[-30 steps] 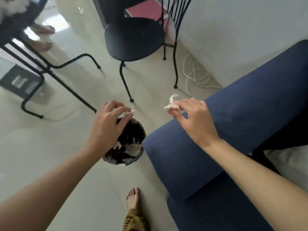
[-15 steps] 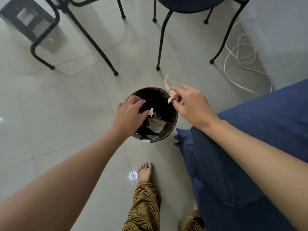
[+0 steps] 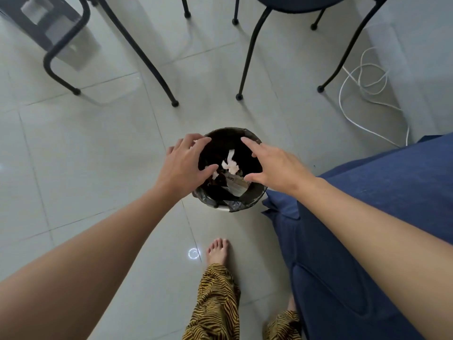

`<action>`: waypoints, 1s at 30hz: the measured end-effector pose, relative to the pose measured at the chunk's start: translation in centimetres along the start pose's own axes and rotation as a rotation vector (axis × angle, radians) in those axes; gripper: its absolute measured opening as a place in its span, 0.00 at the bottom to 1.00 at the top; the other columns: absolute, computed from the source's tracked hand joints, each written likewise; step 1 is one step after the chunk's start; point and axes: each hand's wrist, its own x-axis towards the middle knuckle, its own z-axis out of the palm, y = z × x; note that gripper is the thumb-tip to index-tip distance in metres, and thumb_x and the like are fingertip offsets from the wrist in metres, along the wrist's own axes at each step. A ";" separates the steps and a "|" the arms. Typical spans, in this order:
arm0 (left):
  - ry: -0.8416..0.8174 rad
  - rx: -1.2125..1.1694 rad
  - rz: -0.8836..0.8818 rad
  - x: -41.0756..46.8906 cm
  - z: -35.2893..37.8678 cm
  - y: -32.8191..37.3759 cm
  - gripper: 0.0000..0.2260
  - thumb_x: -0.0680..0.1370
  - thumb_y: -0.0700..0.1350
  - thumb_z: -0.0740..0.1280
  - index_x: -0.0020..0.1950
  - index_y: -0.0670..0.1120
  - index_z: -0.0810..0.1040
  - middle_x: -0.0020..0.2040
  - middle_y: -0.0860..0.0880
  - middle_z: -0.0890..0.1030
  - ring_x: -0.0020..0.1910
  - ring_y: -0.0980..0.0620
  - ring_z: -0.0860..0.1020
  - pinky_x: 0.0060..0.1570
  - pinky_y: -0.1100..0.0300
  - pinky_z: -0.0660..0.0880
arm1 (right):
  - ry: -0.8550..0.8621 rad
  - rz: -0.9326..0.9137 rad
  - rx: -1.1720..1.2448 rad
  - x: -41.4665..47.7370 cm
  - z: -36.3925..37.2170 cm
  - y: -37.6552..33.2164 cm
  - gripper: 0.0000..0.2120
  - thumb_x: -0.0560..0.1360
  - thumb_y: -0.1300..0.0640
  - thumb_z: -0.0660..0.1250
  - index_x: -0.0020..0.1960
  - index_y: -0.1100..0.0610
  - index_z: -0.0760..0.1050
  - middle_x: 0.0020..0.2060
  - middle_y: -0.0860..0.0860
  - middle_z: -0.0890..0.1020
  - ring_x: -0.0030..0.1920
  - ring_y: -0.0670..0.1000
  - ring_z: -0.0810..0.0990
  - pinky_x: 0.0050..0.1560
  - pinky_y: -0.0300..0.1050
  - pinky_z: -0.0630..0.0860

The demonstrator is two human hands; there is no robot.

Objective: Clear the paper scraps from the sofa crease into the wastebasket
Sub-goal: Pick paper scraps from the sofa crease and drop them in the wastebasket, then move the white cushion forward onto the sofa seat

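Wastebasket [image 3: 255, 200] left rim hidden behind left hand [image 3: 182, 165]; sofa [image 3: 392, 217] cut off right.

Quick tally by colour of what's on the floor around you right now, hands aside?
Black: 2, the round black-lined wastebasket and the black metal-legged chair
Blue: 1, the dark blue fabric sofa
White: 2, the coiled white cable and the cluster of white paper scraps in the wastebasket
Total: 5

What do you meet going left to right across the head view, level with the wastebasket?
Bare floor tiles → left hand, open → paper scraps in the wastebasket → right hand, open → blue sofa.
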 end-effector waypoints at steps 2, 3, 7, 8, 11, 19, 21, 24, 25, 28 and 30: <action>0.002 0.001 0.005 0.0 -0.2 -0.4 0.29 0.75 0.57 0.72 0.74 0.48 0.72 0.69 0.48 0.73 0.67 0.45 0.72 0.66 0.45 0.67 | -0.019 0.011 0.006 0.2 0.3 0.0 0.48 0.75 0.43 0.74 0.84 0.47 0.48 0.67 0.54 0.77 0.64 0.58 0.78 0.58 0.54 0.77; 0.003 0.000 0.006 0.0 -0.3 -0.5 0.29 0.75 0.57 0.72 0.74 0.48 0.72 0.69 0.48 0.73 0.67 0.45 0.72 0.66 0.45 0.67 | -0.021 0.013 0.004 0.3 0.4 -0.1 0.49 0.75 0.42 0.74 0.84 0.47 0.47 0.67 0.54 0.76 0.64 0.59 0.78 0.57 0.54 0.77; 0.016 -0.007 0.011 -0.2 -0.8 -0.6 0.31 0.75 0.58 0.71 0.75 0.49 0.70 0.72 0.47 0.72 0.69 0.44 0.71 0.67 0.45 0.66 | -0.005 0.002 0.049 0.1 0.5 -0.2 0.50 0.75 0.41 0.73 0.84 0.46 0.43 0.73 0.53 0.71 0.68 0.58 0.76 0.60 0.54 0.75; 0.015 -0.011 0.015 -0.3 -0.9 -0.5 0.32 0.75 0.59 0.71 0.76 0.49 0.69 0.73 0.46 0.70 0.70 0.44 0.70 0.68 0.44 0.65 | 0.009 -0.003 0.069 0.0 0.5 -0.2 0.51 0.75 0.40 0.73 0.84 0.46 0.42 0.75 0.53 0.69 0.70 0.58 0.74 0.63 0.54 0.74; -0.003 -0.026 0.028 -0.6 -1.5 0.1 0.37 0.76 0.62 0.70 0.80 0.51 0.61 0.80 0.46 0.62 0.77 0.43 0.63 0.72 0.43 0.60 | 0.046 -0.013 0.083 -0.7 0.2 -0.2 0.53 0.74 0.36 0.71 0.84 0.46 0.39 0.81 0.55 0.61 0.79 0.57 0.62 0.75 0.59 0.67; -0.014 -0.060 0.182 0.5 -4.2 8.0 0.42 0.76 0.70 0.63 0.83 0.55 0.50 0.83 0.47 0.50 0.82 0.47 0.49 0.78 0.44 0.51 | 0.268 0.071 0.103 -6.6 -4.7 2.7 0.44 0.76 0.28 0.58 0.82 0.39 0.37 0.84 0.57 0.46 0.83 0.58 0.43 0.80 0.64 0.43; -0.029 -0.073 0.242 0.9 -4.6 11.5 0.42 0.76 0.70 0.63 0.83 0.56 0.49 0.84 0.47 0.49 0.82 0.47 0.48 0.78 0.43 0.51 | 0.322 0.104 0.087 -9.2 -6.1 4.8 0.44 0.76 0.27 0.57 0.82 0.38 0.37 0.84 0.58 0.44 0.83 0.58 0.42 0.80 0.64 0.41; -0.044 -0.071 0.329 1.5 -4.4 16.9 0.42 0.75 0.71 0.62 0.83 0.55 0.49 0.83 0.46 0.49 0.82 0.46 0.48 0.77 0.41 0.52 | 0.386 0.167 0.082 -13.5 -7.6 8.2 0.44 0.76 0.26 0.56 0.82 0.39 0.37 0.84 0.58 0.43 0.83 0.58 0.41 0.80 0.65 0.41; -0.047 -0.061 0.365 1.6 -4.1 19.1 0.42 0.75 0.71 0.62 0.83 0.55 0.49 0.83 0.46 0.49 0.82 0.46 0.49 0.77 0.41 0.52 | 0.411 0.194 0.086 -15.4 -7.9 9.4 0.44 0.76 0.26 0.56 0.82 0.39 0.37 0.84 0.58 0.43 0.83 0.58 0.40 0.80 0.65 0.41; -0.082 -0.056 0.483 1.1 -2.5 27.0 0.42 0.75 0.70 0.63 0.83 0.55 0.50 0.83 0.46 0.49 0.81 0.44 0.53 0.77 0.43 0.55 | 0.481 0.294 0.090 -22.4 -8.3 14.0 0.44 0.76 0.27 0.54 0.83 0.40 0.37 0.84 0.57 0.42 0.83 0.57 0.39 0.80 0.65 0.40; -0.110 -0.058 0.559 0.6 -1.1 32.2 0.43 0.75 0.69 0.64 0.83 0.54 0.51 0.83 0.47 0.50 0.81 0.45 0.55 0.76 0.45 0.58 | 0.523 0.363 0.087 -27.1 -7.8 16.9 0.44 0.76 0.26 0.53 0.83 0.41 0.37 0.84 0.57 0.42 0.83 0.57 0.40 0.80 0.65 0.41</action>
